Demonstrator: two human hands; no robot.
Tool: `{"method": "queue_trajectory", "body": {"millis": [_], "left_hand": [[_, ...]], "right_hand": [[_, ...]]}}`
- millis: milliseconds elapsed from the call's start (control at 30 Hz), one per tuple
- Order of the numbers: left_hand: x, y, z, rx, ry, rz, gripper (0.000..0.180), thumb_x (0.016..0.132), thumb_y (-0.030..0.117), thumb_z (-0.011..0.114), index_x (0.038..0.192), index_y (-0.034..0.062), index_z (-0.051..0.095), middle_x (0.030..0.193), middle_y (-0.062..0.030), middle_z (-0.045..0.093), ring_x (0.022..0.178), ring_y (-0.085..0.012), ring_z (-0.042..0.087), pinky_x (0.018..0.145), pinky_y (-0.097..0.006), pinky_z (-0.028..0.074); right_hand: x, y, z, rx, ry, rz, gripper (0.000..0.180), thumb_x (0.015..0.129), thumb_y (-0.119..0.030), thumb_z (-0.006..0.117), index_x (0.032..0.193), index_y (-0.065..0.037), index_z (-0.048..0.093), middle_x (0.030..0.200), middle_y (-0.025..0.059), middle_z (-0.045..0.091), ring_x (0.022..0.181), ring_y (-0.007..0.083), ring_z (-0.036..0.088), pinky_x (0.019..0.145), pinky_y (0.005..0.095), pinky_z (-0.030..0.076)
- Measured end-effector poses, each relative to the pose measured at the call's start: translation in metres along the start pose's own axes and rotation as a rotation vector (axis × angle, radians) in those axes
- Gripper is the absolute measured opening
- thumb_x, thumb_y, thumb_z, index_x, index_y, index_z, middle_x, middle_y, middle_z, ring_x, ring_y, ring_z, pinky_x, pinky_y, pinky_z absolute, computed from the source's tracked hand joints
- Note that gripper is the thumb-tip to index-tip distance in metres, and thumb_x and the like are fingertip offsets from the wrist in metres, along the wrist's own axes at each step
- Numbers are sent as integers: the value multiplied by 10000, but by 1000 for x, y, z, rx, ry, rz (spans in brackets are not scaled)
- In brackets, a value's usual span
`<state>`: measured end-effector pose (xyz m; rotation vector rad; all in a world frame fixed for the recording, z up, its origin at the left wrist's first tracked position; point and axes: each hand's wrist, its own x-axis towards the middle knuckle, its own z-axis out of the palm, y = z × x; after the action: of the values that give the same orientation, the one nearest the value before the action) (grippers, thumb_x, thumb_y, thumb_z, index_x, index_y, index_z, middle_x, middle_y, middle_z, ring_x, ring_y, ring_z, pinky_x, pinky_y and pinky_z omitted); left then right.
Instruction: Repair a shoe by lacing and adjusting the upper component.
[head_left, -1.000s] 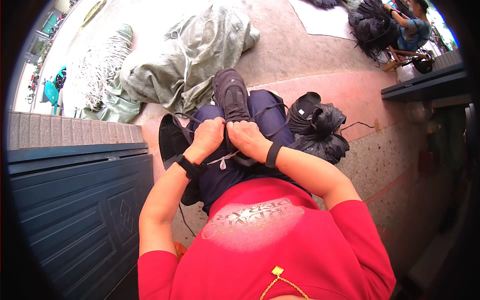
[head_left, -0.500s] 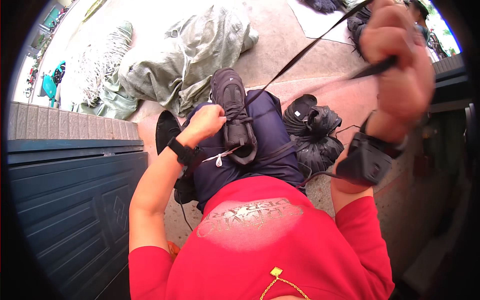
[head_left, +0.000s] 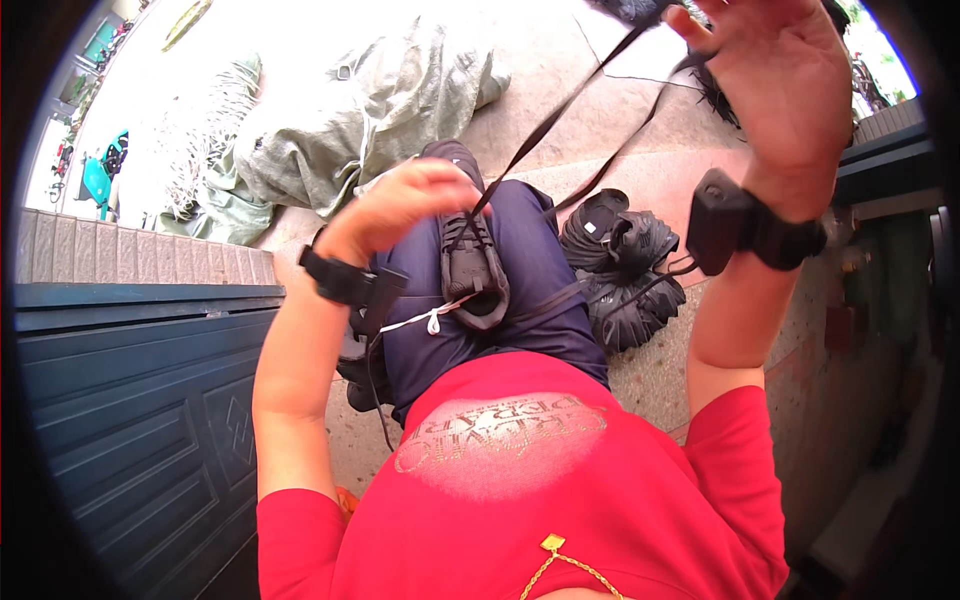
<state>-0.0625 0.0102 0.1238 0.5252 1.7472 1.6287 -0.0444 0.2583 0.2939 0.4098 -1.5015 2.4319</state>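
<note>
A black lace-up shoe (head_left: 474,268) lies on my lap, toe pointing away, with a white string (head_left: 433,321) at its heel. My left hand (head_left: 418,200) hovers over the shoe's middle, fingers stretched out and covering part of it. From the shoe a long black shoelace (head_left: 535,135) runs up to the right, and another strand hangs back toward my thigh. My right hand (head_left: 782,85) is raised at the upper right with palm showing and thumb apart, close beside the lace. The picture's top edge cuts off its other fingertips.
Several black shoes (head_left: 635,300) lie on the floor right of my legs. Ahead sits a large grey-green woven sack (head_left: 330,140), with a bundle of white laces (head_left: 222,130) to its left. Blue panelled doors (head_left: 140,400) stand at my left.
My right hand has opened from a fist and turned its palm into view. My left hand has lifted off the shoe's laces, its fingers straightening. The loose lace strand has swung left.
</note>
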Motion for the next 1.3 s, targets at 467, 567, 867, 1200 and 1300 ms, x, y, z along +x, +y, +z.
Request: {"method": "queue_trajectory", "body": {"millis": [467,567,867,1200,1300], "left_hand": [[-110,-65,-124,-620,911,-294,50,776,146,594,773,125,548,571,23,472,522,-100,453,479,-264,356],[-75,-72,-59,-533,617,-424,182,853,274,527,886,97,553,607,60,439,517,-73,401,470,-238,320],[-46,-100,28,37,475,-414,214,837,173,560,950,2,621,666,21,555,576,-37,468,540,-177,375],[-58,-124,39,305,667,-306,231,793,173,581,913,-18,632,787,-116,653,719,-151,615,664,-263,463],[-54,-129,44,509,708,-287,224,784,233,568,876,45,649,786,-149,634,749,-262,627,681,-327,474]], "right_hand": [[-129,187,-110,-803,-391,600,194,826,-140,546,926,13,612,711,32,602,665,86,539,640,246,453],[-153,220,-89,-924,-405,659,214,815,-184,507,786,10,593,676,141,598,652,259,592,621,339,451],[-166,248,-73,-1263,-339,519,179,824,-205,476,770,-75,586,792,120,601,827,312,537,671,436,364],[-177,260,-56,-1366,-338,244,123,789,-163,495,746,-107,595,718,62,580,763,245,539,672,391,349],[-171,253,-64,-1408,-430,222,121,798,-182,509,777,-113,606,752,49,583,806,236,533,678,390,355]]}}
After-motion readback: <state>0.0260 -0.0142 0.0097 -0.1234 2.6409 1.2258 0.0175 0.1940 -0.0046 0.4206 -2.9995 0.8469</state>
